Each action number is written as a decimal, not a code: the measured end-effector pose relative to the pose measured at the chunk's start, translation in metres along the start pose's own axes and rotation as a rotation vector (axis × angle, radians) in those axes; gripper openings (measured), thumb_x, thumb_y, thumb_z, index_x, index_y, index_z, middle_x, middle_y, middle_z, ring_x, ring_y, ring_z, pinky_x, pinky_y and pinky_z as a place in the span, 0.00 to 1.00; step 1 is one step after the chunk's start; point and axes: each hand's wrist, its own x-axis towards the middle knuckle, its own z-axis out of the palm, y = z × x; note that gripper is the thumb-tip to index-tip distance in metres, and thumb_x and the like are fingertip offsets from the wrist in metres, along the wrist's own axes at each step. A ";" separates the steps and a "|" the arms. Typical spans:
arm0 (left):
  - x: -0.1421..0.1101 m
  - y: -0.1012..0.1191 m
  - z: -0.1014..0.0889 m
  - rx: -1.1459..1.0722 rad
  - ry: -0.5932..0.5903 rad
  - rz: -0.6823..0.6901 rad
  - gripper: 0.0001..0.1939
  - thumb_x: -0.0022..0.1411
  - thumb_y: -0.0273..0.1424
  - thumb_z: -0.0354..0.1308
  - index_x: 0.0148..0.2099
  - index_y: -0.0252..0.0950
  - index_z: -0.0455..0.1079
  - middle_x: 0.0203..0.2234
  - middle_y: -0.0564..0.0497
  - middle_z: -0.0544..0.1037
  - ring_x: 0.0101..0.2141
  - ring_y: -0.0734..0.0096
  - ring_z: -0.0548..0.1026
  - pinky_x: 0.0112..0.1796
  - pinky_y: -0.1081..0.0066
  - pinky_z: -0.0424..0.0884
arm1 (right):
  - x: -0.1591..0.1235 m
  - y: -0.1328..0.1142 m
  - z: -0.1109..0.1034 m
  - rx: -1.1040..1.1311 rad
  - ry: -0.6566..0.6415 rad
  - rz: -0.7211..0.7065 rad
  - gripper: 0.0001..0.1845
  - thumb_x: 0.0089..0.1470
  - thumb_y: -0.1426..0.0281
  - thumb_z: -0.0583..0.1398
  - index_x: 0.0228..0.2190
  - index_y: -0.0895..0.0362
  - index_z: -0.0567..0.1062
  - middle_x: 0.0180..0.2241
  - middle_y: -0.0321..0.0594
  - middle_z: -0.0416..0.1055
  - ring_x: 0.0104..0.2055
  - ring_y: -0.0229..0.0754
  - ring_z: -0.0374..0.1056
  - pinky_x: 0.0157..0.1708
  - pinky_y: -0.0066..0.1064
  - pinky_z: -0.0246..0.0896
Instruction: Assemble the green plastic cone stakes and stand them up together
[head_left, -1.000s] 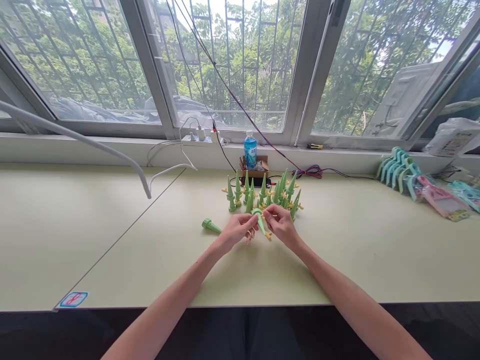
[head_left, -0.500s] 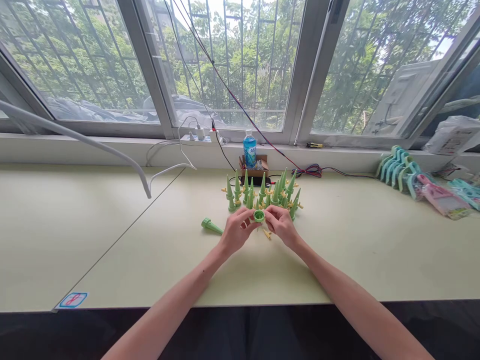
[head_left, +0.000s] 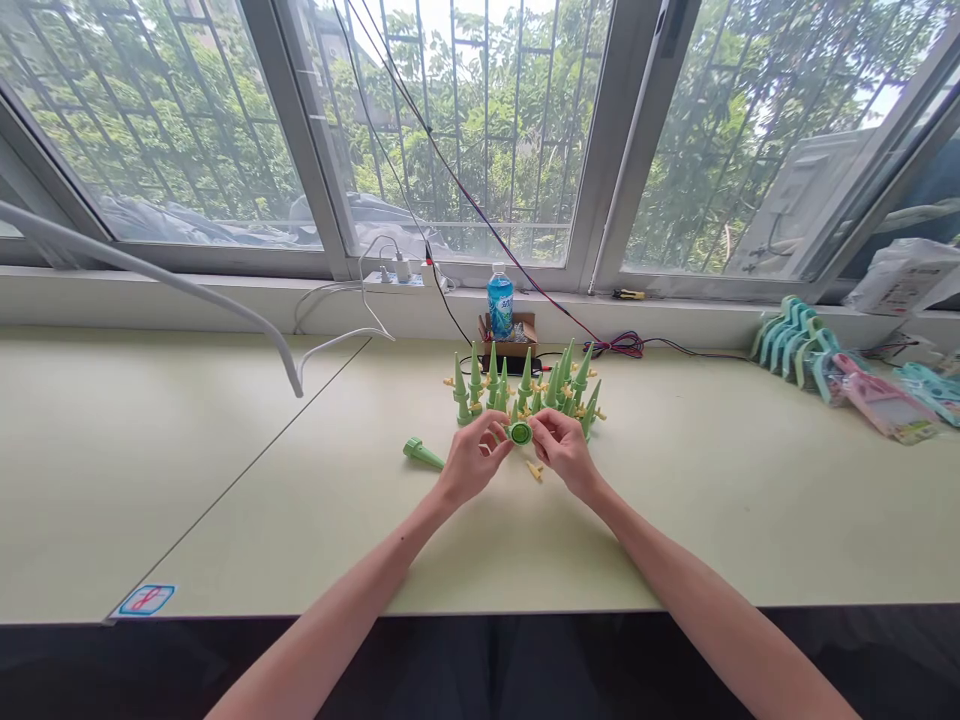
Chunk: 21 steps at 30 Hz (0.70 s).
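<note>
Between my two hands is a green plastic plant watering spike [head_left: 520,433], its round hollow end turned toward me. My left hand [head_left: 475,455] pinches it from the left with thumb and fingers. From the right, the fingertips of my right hand [head_left: 564,448] grip its rim. The rest of the spike points away and is hidden. A small yellow valve piece [head_left: 534,470] lies on the table just below the hands. Left of my left hand, another green spike [head_left: 421,453] rests on its side. Behind the hands stand several upright green spikes [head_left: 460,385] with yellow valves.
A blue liquid bottle [head_left: 500,302] stands in a small cardboard box [head_left: 527,328] by the window ledge. Cables [head_left: 622,344] lie at the back. Bagged hangers [head_left: 799,345] and a pink dustpan-like item [head_left: 874,395] sit at right. A white cable [head_left: 225,300] hangs at left.
The spike's open end has tilted and shifted slightly right between my hands. My left fingers have moved a little on it; my right hand stays nearly in place.
</note>
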 end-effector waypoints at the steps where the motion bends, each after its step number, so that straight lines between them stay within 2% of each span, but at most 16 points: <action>1: 0.000 0.002 -0.001 -0.062 -0.023 -0.052 0.15 0.59 0.42 0.60 0.41 0.36 0.67 0.26 0.55 0.70 0.20 0.79 0.68 0.18 0.79 0.64 | 0.000 0.000 -0.001 -0.002 0.009 -0.009 0.17 0.56 0.57 0.61 0.26 0.56 0.67 0.16 0.28 0.56 0.15 0.30 0.50 0.14 0.24 0.45; 5: 0.002 0.010 -0.003 -0.317 -0.189 -0.296 0.23 0.61 0.51 0.53 0.31 0.33 0.65 0.23 0.52 0.71 0.17 0.78 0.67 0.15 0.76 0.62 | 0.001 0.002 -0.002 -0.025 0.007 -0.044 0.17 0.56 0.57 0.60 0.26 0.56 0.68 0.17 0.28 0.55 0.16 0.30 0.50 0.14 0.25 0.45; 8: 0.002 0.012 -0.004 -0.484 -0.304 -0.397 0.26 0.61 0.52 0.52 0.30 0.32 0.65 0.25 0.49 0.72 0.18 0.78 0.68 0.17 0.76 0.63 | 0.000 0.004 -0.002 -0.038 -0.030 -0.063 0.17 0.57 0.57 0.60 0.26 0.56 0.68 0.18 0.29 0.55 0.17 0.30 0.50 0.15 0.25 0.45; 14: 0.001 0.010 -0.006 -0.607 -0.321 -0.427 0.21 0.59 0.48 0.58 0.36 0.32 0.68 0.25 0.51 0.71 0.20 0.79 0.68 0.18 0.77 0.63 | -0.001 0.003 0.000 -0.048 -0.065 -0.075 0.16 0.57 0.57 0.60 0.26 0.56 0.67 0.18 0.29 0.55 0.16 0.31 0.50 0.15 0.25 0.44; 18: 0.000 0.009 -0.009 -0.597 -0.328 -0.413 0.19 0.59 0.46 0.59 0.35 0.33 0.68 0.20 0.55 0.66 0.20 0.79 0.66 0.20 0.77 0.64 | -0.002 0.002 0.000 -0.060 -0.071 -0.049 0.18 0.55 0.55 0.60 0.25 0.55 0.66 0.17 0.28 0.53 0.16 0.31 0.49 0.15 0.25 0.44; 21: 0.000 0.009 -0.010 -0.497 -0.300 -0.347 0.19 0.58 0.45 0.61 0.32 0.33 0.66 0.20 0.55 0.66 0.21 0.77 0.68 0.20 0.76 0.65 | -0.001 0.002 0.000 -0.077 -0.088 -0.020 0.19 0.55 0.54 0.60 0.25 0.55 0.66 0.17 0.28 0.53 0.16 0.31 0.49 0.15 0.25 0.44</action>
